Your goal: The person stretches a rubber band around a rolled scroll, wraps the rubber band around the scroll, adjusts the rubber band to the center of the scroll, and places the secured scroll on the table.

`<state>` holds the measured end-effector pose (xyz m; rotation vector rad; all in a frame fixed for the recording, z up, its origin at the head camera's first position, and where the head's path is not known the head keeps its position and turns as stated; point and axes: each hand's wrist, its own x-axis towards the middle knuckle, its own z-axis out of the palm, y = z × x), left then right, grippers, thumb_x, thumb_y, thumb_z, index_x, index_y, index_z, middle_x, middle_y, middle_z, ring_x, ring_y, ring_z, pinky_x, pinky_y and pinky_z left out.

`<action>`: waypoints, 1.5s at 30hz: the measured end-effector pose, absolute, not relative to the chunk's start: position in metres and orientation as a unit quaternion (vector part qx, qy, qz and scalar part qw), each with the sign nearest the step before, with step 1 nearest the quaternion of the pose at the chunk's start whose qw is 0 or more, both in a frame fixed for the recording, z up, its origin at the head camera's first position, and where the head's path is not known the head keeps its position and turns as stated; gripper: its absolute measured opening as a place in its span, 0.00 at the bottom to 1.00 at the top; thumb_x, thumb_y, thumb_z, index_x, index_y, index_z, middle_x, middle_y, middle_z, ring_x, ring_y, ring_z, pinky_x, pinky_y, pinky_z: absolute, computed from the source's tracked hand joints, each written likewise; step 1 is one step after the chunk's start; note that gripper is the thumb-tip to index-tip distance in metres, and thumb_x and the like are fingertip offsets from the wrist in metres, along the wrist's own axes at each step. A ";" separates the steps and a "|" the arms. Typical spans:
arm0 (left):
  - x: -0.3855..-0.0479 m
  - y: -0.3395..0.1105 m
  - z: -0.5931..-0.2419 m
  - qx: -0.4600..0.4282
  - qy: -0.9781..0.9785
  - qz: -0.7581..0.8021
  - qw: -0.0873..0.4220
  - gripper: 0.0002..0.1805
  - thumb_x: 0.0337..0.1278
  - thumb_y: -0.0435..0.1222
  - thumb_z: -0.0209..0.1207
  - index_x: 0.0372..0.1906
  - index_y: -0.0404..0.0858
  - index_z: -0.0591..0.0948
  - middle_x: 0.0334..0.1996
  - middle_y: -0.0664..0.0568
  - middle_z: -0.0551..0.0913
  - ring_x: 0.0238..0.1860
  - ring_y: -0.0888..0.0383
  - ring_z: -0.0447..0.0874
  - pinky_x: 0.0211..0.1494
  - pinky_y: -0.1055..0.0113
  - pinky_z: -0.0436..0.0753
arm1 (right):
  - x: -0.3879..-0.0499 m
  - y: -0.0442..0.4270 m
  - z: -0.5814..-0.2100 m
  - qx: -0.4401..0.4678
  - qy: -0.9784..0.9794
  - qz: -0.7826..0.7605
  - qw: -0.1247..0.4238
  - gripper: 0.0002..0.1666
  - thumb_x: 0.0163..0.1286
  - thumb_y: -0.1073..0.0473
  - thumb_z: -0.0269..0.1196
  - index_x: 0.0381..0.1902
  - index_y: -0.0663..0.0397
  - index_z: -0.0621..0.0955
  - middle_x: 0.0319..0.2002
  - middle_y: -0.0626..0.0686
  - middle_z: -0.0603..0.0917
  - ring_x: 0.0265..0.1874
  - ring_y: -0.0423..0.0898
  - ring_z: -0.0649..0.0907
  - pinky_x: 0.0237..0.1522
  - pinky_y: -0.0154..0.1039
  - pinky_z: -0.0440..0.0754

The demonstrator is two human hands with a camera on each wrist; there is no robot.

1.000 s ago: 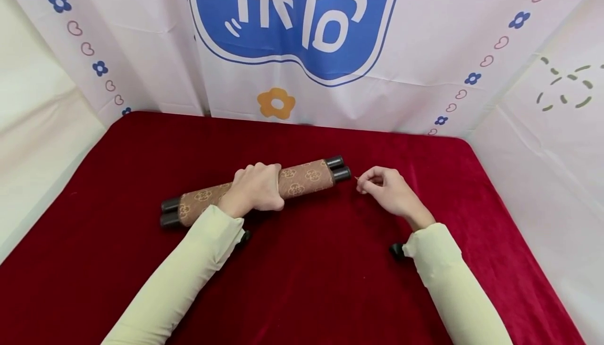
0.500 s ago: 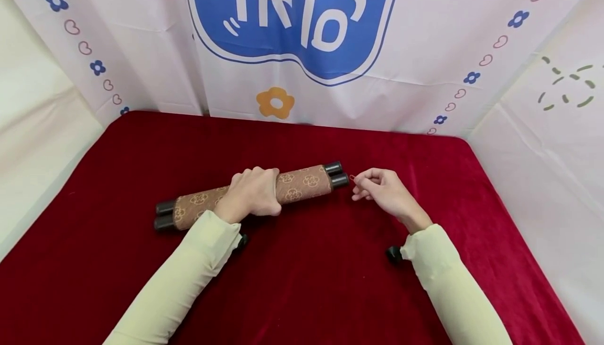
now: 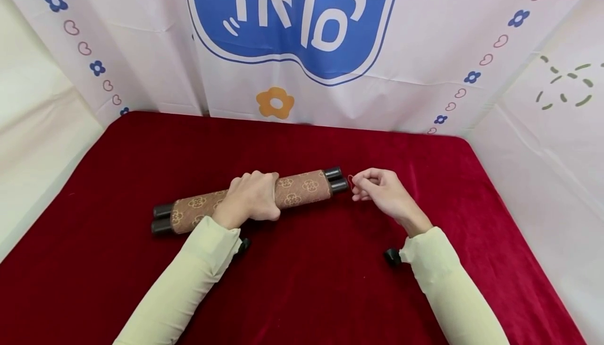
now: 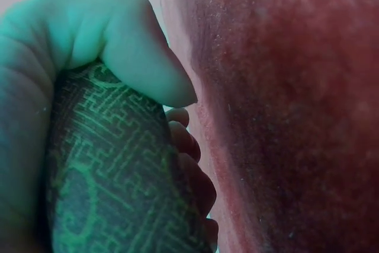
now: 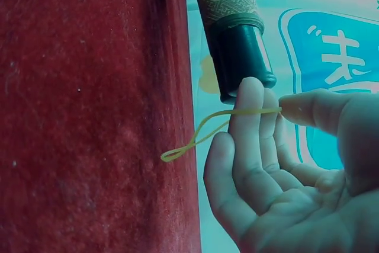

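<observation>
My left hand (image 3: 252, 195) grips the middle of a rolled scroll (image 3: 304, 189), brown with gold flower patterns. Black rod ends (image 3: 338, 185) stick out in pairs at both ends of the roll. In the left wrist view the thumb (image 4: 145, 57) lies over the patterned roll (image 4: 118, 164), with fingertips showing along its far side. My right hand (image 3: 384, 190) is just off the scroll's right end. Between thumb and fingers it pinches a thin yellow rubber band (image 5: 254, 111), whose loop hangs out past the fingers. A black rod end (image 5: 243, 57) is close behind the fingertips in the right wrist view.
A red velvet cloth (image 3: 302, 282) covers the table. Behind it hangs a white printed curtain (image 3: 155, 72) with a blue sign, and white fabric walls stand at both sides. Dark wrist devices (image 3: 392, 257) show below the sleeve cuffs.
The scroll, in my left hand's grip, has shifted slightly toward me and to the left. My right hand has moved a little left with the rubber band, whose loop now shows near the rod ends.
</observation>
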<state>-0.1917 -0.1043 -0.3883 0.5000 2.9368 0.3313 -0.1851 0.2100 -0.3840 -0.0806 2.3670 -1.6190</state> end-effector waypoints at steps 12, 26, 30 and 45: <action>-0.184 -0.104 -0.388 0.182 0.974 0.111 0.080 0.25 0.32 0.40 0.65 0.47 0.43 0.83 0.30 0.48 0.84 0.28 0.47 0.83 0.26 0.52 0.77 | -0.188 0.209 -0.376 -0.040 0.838 -0.529 0.128 0.17 0.80 0.61 0.57 0.54 0.71 0.81 0.34 0.54 0.84 0.31 0.42 0.86 0.42 0.36 0.88; -0.180 -0.108 -0.393 0.181 0.973 0.111 0.093 0.23 0.31 0.40 0.66 0.43 0.44 0.82 0.27 0.50 0.82 0.26 0.49 0.81 0.24 0.53 0.75 | -0.189 0.209 -0.386 -0.001 0.834 -0.538 0.119 0.20 0.81 0.58 0.56 0.58 0.69 0.81 0.33 0.46 0.80 0.30 0.40 0.80 0.39 0.32 0.85; -0.179 -0.109 -0.393 0.180 0.973 0.112 0.091 0.24 0.31 0.40 0.66 0.45 0.44 0.82 0.27 0.50 0.83 0.27 0.49 0.81 0.25 0.53 0.75 | -0.189 0.209 -0.387 0.008 0.823 -0.558 0.106 0.23 0.82 0.55 0.57 0.60 0.69 0.80 0.27 0.43 0.76 0.28 0.39 0.78 0.40 0.32 0.85; -0.177 -0.109 -0.396 0.181 0.971 0.109 0.108 0.38 0.32 0.41 0.67 0.61 0.42 0.82 0.35 0.48 0.87 0.31 0.49 0.83 0.27 0.53 0.77 | -0.186 0.207 -0.400 0.015 0.774 -0.614 0.155 0.27 0.82 0.40 0.56 0.31 0.56 0.76 0.21 0.45 0.74 0.20 0.38 0.75 0.34 0.34 0.85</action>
